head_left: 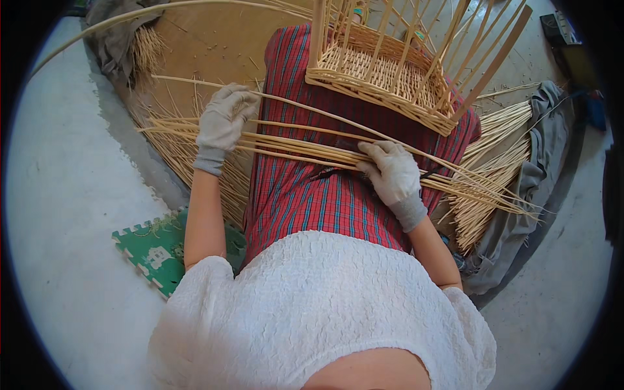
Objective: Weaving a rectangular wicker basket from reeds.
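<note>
Both my hands wear pale work gloves with grey cuffs. A loose bundle of wicker rods [305,149] lies crosswise over my lap on a red checked cloth [325,205]. My left hand [225,120] is closed round the rods' left part, with one rod angled apart above the others. Over the right part of the bundle, my right hand [391,170] is closed on the rods, thumb and fingers pressed together. Beyond them on my knees rests a half-woven wicker basket [383,68], its floor and low wall woven and its upright stakes standing free.
More cut rods [487,169] lie on a grey cloth [543,143] at the right. Others spread on the floor at the left, near a green foam mat [153,250]. A dark box [572,49] stands far right; one long rod [130,19] arches across the far left.
</note>
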`<state>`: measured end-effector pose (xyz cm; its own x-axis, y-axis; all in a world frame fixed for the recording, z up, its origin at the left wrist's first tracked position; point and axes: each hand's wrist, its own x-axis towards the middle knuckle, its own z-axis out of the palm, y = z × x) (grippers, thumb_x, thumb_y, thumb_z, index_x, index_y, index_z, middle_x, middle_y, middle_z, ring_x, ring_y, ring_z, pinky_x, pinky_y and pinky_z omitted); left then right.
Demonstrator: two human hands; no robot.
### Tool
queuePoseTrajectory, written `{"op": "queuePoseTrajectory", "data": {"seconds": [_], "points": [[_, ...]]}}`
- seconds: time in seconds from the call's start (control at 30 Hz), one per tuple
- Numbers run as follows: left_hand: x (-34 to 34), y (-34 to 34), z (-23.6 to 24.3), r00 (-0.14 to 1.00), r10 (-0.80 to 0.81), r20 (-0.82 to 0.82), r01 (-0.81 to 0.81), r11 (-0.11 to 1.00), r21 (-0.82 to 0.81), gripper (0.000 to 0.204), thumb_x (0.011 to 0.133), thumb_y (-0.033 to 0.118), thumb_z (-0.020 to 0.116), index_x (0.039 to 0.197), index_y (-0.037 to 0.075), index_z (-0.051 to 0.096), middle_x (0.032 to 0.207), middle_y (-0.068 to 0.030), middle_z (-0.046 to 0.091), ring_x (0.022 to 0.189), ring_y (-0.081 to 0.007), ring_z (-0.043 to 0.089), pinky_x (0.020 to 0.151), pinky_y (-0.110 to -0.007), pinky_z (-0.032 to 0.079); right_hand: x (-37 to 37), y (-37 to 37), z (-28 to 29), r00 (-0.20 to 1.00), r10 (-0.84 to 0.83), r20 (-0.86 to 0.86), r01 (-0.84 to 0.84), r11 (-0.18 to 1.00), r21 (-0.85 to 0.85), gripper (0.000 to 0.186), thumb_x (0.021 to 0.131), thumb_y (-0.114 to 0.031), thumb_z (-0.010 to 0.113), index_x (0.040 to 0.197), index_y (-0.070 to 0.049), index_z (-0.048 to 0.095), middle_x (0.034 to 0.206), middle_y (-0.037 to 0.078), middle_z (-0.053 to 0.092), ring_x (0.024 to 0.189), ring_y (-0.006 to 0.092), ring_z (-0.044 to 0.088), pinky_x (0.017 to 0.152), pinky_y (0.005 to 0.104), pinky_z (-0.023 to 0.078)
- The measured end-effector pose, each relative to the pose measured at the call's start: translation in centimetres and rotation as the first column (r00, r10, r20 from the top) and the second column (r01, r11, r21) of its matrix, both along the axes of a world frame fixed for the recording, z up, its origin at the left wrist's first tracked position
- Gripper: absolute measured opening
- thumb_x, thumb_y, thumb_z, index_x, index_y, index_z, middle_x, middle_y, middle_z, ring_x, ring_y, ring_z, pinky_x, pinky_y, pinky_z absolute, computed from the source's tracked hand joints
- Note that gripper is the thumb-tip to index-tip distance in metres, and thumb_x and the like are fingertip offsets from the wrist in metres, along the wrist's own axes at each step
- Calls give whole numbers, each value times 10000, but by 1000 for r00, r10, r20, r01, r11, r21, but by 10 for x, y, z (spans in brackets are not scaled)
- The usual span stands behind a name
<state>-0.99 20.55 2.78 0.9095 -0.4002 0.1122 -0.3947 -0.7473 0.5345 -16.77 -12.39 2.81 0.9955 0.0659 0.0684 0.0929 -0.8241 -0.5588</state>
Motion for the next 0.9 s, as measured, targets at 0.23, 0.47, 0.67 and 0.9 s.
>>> {"op": "queuePoseTrajectory", "data": {"seconds": [0.23, 0.47, 0.67, 0.9], "points": [[-4, 12, 5, 998, 25, -58, -26, 1000, -14, 177, 870, 186, 699, 1034, 122, 719, 1168, -86, 670, 1196, -297, 574, 1035, -415, 425, -2, -10, 13, 989, -60, -133, 74, 992, 98, 214, 782, -182, 783, 957, -64, 744, 942, 116, 707, 898, 299, 668, 792, 404, 527], [-9, -2, 13, 922, 167, 349, -168, 985, -27, 213, 927, 150, 640, 1126, 129, 711, 1192, -95, 657, 1214, -291, 568, 1072, -398, 426, 22, -43, 16, 966, -140, 216, 146, 989, -10, 204, 768, -148, 788, 967, -113, 758, 938, 91, 695, 904, 276, 655, 802, 395, 518], [-18, -34, -16, 992, -2, 129, -10, 995, 97, 360, 917, 205, 633, 1276, 203, 658, 1385, -88, 571, 1370, -318, 442, 1197, -454, 272, 27, -48, -9, 982, -127, 141, 139, 987, -81, 206, 838, -115, 715, 1041, -113, 752, 943, 95, 692, 906, 304, 653, 817, 413, 516], [-7, -17, -12, 995, 81, 60, -81, 997, 4, 426, 866, 102, 685, 1287, 156, 648, 1367, -134, 568, 1357, -344, 450, 1164, -442, 331, 4, -77, -1, 957, -238, 165, 262, 955, -142, 173, 867, -113, 691, 1031, -102, 746, 945, 102, 702, 891, 298, 670, 814, 388, 530]]}}
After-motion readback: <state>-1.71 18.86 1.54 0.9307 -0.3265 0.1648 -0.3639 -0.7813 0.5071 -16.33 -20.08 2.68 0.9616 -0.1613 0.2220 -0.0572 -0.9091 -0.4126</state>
